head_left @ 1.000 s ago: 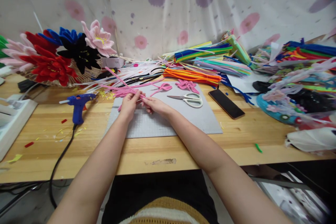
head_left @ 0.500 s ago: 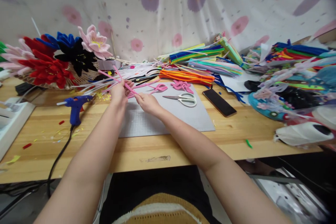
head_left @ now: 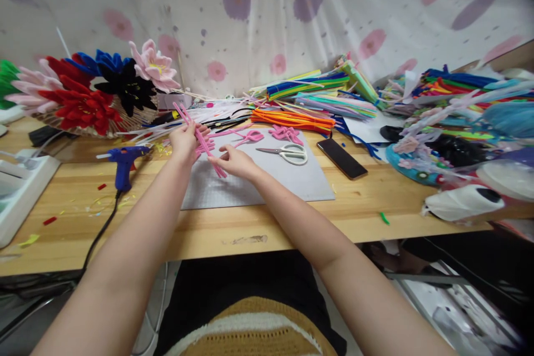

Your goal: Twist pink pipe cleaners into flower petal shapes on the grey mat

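Several pink pipe cleaners [head_left: 203, 143] slant between my hands above the left part of a grey mat [head_left: 258, 186]. Their upper part is gripped by my left hand [head_left: 184, 143]. My right hand [head_left: 233, 161] pinches them near their lower ends, thumb and forefinger together. On the mat behind lie a pink looped shape [head_left: 250, 136] and a bunch of bent pink pieces [head_left: 286, 134]. White-handled scissors [head_left: 292, 153] rest to the right of my right hand, blades pointing left.
A blue glue gun [head_left: 123, 167] stands at the left beside a white power strip [head_left: 37, 189]. Fluffy flowers [head_left: 85, 105] fill the back left. Bundles of coloured pipe cleaners [head_left: 294, 120] line the back. A phone [head_left: 342, 159] and a white roll [head_left: 463, 202] lie right.
The pink pipe cleaners have turned steeper, their lower ends now nearer me. My right hand has shifted slightly down on them, and its fingers have lifted. The view has shifted a little.
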Action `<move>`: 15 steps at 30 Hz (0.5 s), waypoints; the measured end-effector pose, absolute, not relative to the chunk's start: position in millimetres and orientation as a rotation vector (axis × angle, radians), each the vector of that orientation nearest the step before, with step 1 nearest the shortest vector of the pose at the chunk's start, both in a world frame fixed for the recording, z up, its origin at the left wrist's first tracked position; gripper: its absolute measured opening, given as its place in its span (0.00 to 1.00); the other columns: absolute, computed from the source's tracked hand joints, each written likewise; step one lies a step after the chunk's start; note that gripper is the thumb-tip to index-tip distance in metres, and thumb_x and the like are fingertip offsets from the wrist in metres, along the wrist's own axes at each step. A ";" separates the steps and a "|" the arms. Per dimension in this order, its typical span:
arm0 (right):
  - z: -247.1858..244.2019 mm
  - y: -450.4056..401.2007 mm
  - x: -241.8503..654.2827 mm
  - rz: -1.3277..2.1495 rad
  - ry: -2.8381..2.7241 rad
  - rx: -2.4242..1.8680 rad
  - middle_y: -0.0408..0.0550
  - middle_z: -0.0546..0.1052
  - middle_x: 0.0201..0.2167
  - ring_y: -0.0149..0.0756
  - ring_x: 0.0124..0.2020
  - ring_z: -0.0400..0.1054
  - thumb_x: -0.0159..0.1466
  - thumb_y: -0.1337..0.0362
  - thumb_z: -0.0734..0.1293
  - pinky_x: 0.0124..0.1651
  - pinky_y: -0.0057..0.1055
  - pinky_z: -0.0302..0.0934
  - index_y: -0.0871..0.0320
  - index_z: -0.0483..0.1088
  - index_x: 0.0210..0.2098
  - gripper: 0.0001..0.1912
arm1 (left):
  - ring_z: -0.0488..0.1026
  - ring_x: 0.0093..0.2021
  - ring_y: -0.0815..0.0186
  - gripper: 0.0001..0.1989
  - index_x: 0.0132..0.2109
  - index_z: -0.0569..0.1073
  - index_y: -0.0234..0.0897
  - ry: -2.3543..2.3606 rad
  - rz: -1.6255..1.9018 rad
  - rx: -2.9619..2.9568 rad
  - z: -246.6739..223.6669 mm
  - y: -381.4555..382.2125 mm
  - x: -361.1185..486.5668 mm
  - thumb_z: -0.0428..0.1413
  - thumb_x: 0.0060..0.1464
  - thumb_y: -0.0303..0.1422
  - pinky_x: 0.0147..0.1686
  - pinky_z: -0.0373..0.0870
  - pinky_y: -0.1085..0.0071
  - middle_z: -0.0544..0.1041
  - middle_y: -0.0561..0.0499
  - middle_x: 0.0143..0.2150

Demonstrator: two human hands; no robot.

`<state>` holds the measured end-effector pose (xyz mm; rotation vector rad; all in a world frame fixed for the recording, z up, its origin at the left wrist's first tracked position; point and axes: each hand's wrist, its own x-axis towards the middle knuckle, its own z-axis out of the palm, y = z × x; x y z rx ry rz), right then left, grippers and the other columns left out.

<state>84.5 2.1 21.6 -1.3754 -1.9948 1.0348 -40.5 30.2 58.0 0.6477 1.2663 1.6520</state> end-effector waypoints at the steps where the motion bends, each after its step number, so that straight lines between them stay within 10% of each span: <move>1: 23.8 7.0 82.3 1.073 -1.976 -1.324 0.47 0.76 0.35 0.32 0.34 0.68 0.55 0.45 0.63 0.35 0.26 0.57 0.59 0.66 0.45 0.27 | 0.74 0.27 0.68 0.10 0.28 0.66 0.33 1.271 1.642 0.660 57.4 29.7 -38.6 0.50 0.56 0.30 0.26 0.70 0.75 0.73 0.49 0.25; 9: 26.9 20.3 53.4 1.072 -2.015 -1.367 0.43 0.70 0.19 0.28 0.19 0.63 0.65 0.58 0.53 0.29 0.26 0.56 0.61 0.70 0.31 0.19 | 0.68 0.21 0.73 0.13 0.31 0.68 0.34 1.175 1.647 0.574 58.8 51.0 -50.8 0.48 0.57 0.37 0.28 0.70 0.73 0.68 0.53 0.20; 15: 37.2 18.8 40.5 0.909 -2.119 -1.255 0.47 0.74 0.28 0.31 0.33 0.68 0.66 0.55 0.52 0.37 0.24 0.56 0.60 0.70 0.30 0.22 | 0.49 0.12 0.79 0.16 0.28 0.66 0.35 0.941 1.678 0.450 83.1 70.1 -66.5 0.41 0.61 0.34 0.14 0.54 0.84 0.52 0.60 0.14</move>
